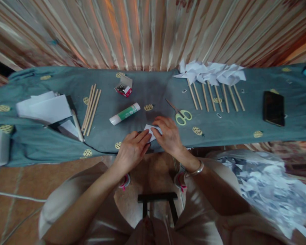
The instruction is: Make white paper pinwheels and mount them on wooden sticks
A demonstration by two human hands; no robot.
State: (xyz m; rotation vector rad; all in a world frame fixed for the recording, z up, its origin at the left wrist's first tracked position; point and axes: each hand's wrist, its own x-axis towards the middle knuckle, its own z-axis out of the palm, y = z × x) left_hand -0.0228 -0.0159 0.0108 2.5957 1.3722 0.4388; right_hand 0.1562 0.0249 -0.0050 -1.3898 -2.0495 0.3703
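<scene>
A small folded piece of white paper (150, 131) lies at the table's front edge, between my two hands. My left hand (132, 149) presses its fingertips on the paper's left side, the fingers close together. From the right, my right hand (169, 135) grips the paper with bent fingers and thumb, covering part of it. Green-handled scissors (182, 115) lie beyond my right hand, blades pointing away to the left. Beyond my left hand rests a green and white glue stick (125, 114). A small open red and white box (124, 86) of metal pins or clips stands behind it.
Several paper pinwheels (211, 73) on wooden sticks lie at the back right, left of a dark phone (273, 108). Bare wooden sticks (91, 110), a white pen-like tool (78, 126) and paper sheets (46, 108) lie left. A bag of white paper pieces (272, 190) stands below right.
</scene>
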